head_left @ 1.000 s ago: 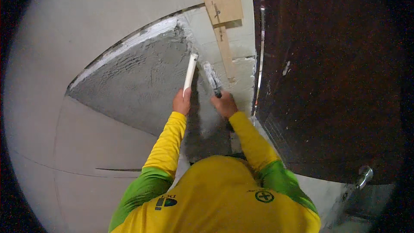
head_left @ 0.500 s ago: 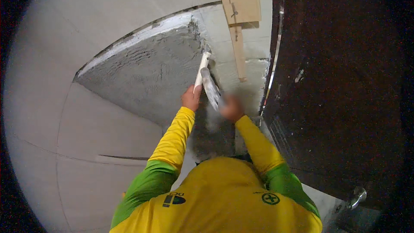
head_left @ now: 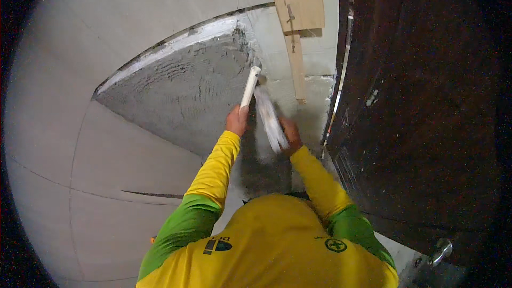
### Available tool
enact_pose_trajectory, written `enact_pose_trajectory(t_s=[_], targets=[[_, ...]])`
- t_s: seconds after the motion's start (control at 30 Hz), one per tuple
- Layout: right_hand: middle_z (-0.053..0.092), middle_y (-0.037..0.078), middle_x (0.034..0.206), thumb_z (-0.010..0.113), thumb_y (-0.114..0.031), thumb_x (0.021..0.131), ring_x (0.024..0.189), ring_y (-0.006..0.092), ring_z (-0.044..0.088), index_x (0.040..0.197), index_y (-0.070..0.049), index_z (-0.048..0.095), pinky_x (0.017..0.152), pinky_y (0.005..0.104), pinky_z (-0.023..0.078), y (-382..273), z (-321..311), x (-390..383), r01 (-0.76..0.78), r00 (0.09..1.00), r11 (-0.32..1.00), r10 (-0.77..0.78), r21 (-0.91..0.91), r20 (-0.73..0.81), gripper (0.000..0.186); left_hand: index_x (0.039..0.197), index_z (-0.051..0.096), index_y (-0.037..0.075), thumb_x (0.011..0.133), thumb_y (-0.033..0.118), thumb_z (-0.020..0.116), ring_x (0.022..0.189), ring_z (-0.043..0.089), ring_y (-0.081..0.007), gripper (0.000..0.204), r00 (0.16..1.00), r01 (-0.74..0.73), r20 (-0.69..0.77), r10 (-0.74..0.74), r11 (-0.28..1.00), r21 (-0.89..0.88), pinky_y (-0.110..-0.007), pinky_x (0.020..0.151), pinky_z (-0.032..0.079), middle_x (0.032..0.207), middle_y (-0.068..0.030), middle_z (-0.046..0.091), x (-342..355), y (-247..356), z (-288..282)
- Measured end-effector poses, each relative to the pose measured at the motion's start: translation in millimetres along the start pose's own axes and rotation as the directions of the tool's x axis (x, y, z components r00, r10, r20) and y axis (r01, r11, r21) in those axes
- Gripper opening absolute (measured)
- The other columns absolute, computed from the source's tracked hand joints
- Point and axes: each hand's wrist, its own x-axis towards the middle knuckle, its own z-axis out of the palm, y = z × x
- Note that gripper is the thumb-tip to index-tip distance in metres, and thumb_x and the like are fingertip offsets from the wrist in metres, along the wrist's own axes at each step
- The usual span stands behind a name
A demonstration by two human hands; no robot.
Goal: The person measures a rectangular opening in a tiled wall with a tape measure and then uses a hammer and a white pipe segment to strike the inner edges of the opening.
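Note:
My left hand is closed around the lower end of a narrow white bar, with a hole near its far end. I cannot tell what kind of tool it is. Close beside it, my right hand grips a long, pale, mortar-smeared flat tool, smeared by motion and perhaps a trowel. Its far tip lies near the bar; whether they touch is unclear. Both tools are at the right edge of a grey wet mortar bed, whose surface is rough and ridged.
Large grey tiles border the mortar on the left and far side. A wooden batten with a nailed block lies along the pale strip beyond my hands. To the right stands a dark brown door with a metal handle.
My right hand and its tool have moved slightly toward me and to the right. My left hand and the white bar have barely shifted.

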Motion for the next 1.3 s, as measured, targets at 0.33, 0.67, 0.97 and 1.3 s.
enact_pose_trajectory(t_s=[0.33, 0.67, 0.97, 1.3], targets=[[0.054, 0.002, 0.069, 0.064, -0.020, 0.079, 0.057, 0.0134, 0.047, 0.100, -0.008, 0.059, 0.051, 0.0298, 0.038, -35.8, -37.7, -15.2, -0.171, 0.979, 0.949, 0.194, 0.264, -0.064, 0.025, 0.082, 0.053, 0.001, 0.091, 0.045, 0.041, 0.055, 0.055, -0.0266, 0.046, 0.994, 0.094, -0.044, -0.097, 0.994, -0.053, -0.038, 0.054, 0.043, 0.058, -0.0128, 0.051, -15.0, 42.3, 5.0], [0.054, 0.004, 0.093, 0.063, -0.014, 0.079, 0.082, 0.0166, 0.050, 0.116, -0.004, 0.049, 0.083, 0.0303, 0.042, 10.9, -81.9, -118.1, -0.191, 0.978, 0.982, 0.190, 0.006, 0.088, 0.040, 0.090, 0.055, 0.003, 0.087, 0.051, 0.046, 0.076, 0.059, -0.0367, 0.049, 0.888, 0.443, 0.173, -0.426, 0.894, -0.069, -0.043, 0.067, 0.045, 0.075, -0.0213, 0.059, -21.2, 122.6, -23.4], [0.059, 0.015, 0.106, 0.058, -0.027, 0.081, 0.092, 0.0310, 0.057, 0.107, -0.007, 0.060, 0.079, 0.0431, 0.046, -15.1, -96.5, -101.6, 0.151, 0.987, 0.961, -0.132, -0.233, 0.096, 0.033, 0.086, 0.055, 0.003, 0.086, 0.052, 0.046, 0.075, 0.057, -0.0422, 0.050, 0.904, 0.428, 0.025, -0.428, 0.903, -0.032, -0.045, 0.065, 0.045, 0.076, -0.0234, 0.059, -55.3, 154.9, -15.0], [0.053, -0.001, 0.080, 0.060, -0.020, 0.085, 0.069, 0.0087, 0.048, 0.096, -0.006, 0.053, 0.063, 0.0245, 0.042, -30.0, -79.7, -74.0, 0.041, 0.998, 0.965, -0.052, -0.257, -0.035, 0.019, 0.084, 0.056, -0.002, 0.089, 0.053, 0.039, 0.078, 0.055, -0.0449, 0.058, 0.891, 0.441, -0.054, -0.450, 0.889, -0.127, -0.045, 0.068, 0.043, 0.078, -0.0274, 0.057, -29.6, 170.7, -23.7]])
